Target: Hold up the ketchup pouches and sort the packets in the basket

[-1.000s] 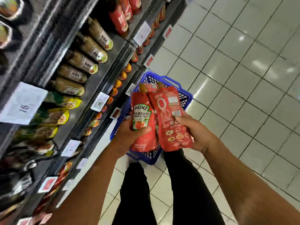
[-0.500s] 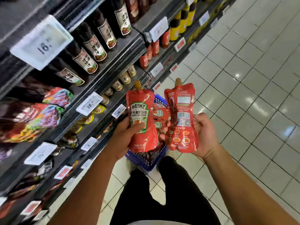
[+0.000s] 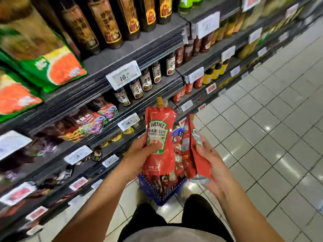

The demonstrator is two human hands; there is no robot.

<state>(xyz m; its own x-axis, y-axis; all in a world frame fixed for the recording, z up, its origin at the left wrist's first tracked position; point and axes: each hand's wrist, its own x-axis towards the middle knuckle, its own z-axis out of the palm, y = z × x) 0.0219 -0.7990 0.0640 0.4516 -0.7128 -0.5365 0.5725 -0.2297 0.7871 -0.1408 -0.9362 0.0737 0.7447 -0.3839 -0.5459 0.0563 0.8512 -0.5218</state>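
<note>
The left hand (image 3: 139,152) grips a Heinz ketchup pouch (image 3: 160,137) upright, spout pointing far, label facing the camera. Just right of it, the right hand (image 3: 212,161) clasps a second pouch (image 3: 195,147) edge-on, over the blue basket (image 3: 157,191) on the floor.

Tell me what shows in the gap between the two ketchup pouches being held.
Head view: between the left pouch and the right pouch shows the blue basket below, holding more red ketchup packs.
</note>
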